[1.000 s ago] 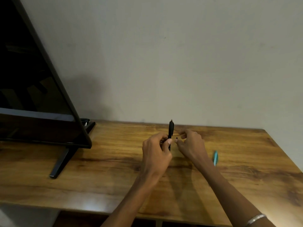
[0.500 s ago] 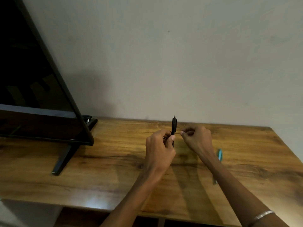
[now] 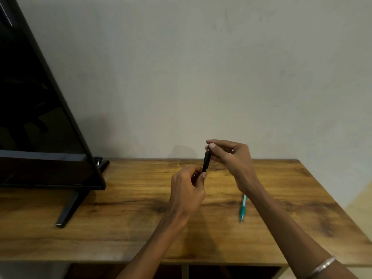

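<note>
Head camera looks down on my left hand, which grips the lower part of the black pen and holds it upright above the worktop, while my right hand pinches its top end. If I pull too hard or crooked, I think a small part can jump out and roll away, maybe toward the teal pen.
</note>
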